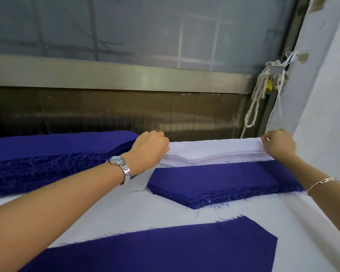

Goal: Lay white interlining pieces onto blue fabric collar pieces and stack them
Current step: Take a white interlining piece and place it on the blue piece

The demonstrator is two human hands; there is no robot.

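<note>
Window-side white table (126, 209): left hand (148, 147) and right hand (279, 143) pinch opposite ends of the white interlining stack (214, 152). Lone blue fabric collar piece (185, 248) lies closer, parallel.

1. At the far edge of the worktop (106, 216) I saw a white interlining stack (214, 152).
2. A blue collar stack (214, 183) lay beside it, a bigger blue stack (47, 154) left.
3. One blue piece (165, 248) lay nearest.
</note>
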